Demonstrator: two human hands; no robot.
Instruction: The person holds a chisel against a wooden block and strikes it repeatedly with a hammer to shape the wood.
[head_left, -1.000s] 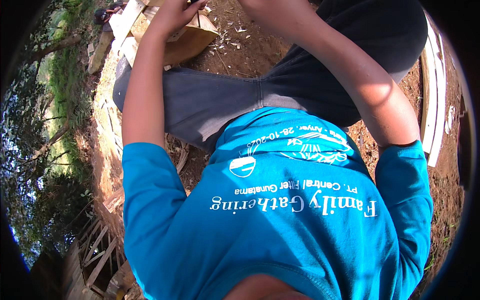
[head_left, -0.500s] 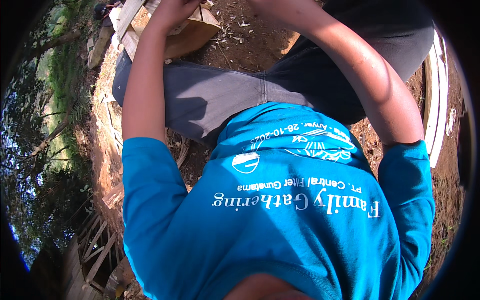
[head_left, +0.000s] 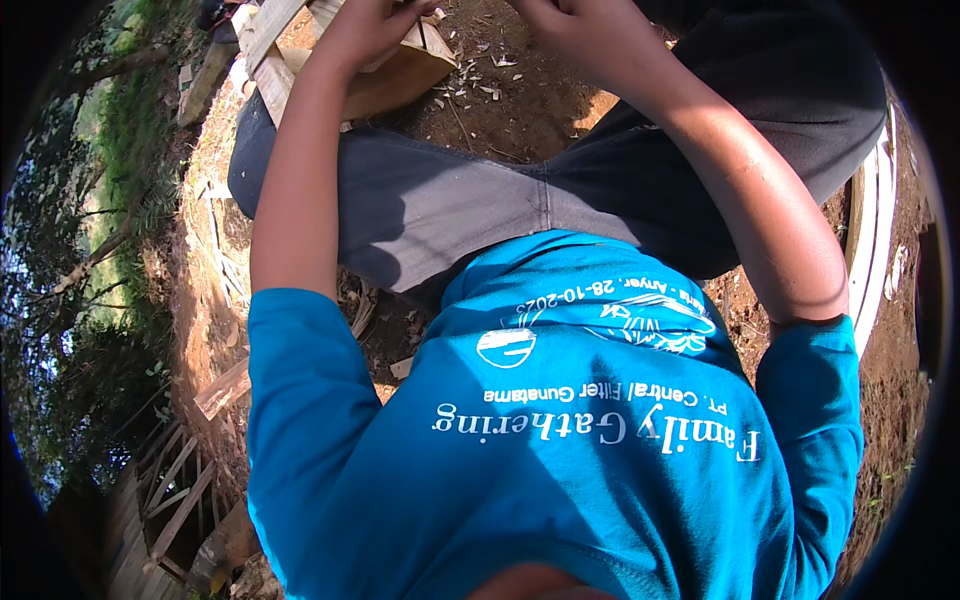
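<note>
My left hand is at the top edge, above a pale wooden block beside my bent leg. Its thumb side shows, but most of its fingers are cut off by the frame, so I cannot make out whether it touches the wood or grips anything. Further right, my right hand reaches up over the ground in front of me. Its fingertips also run out of view, and what they hold, if anything, is hidden. Both forearms are bare below blue sleeves.
Wooden planks cross beside the block at the upper left. Wood chips litter the brown soil. My legs in dark trousers spread around the work spot. Long pale boards lie at the right; green plants grow at the left.
The view has shifted slightly, so block, legs and shirt sit lower. My right hand shows more and is lower in the picture. A thin dark piece by my left fingers is no longer visible.
</note>
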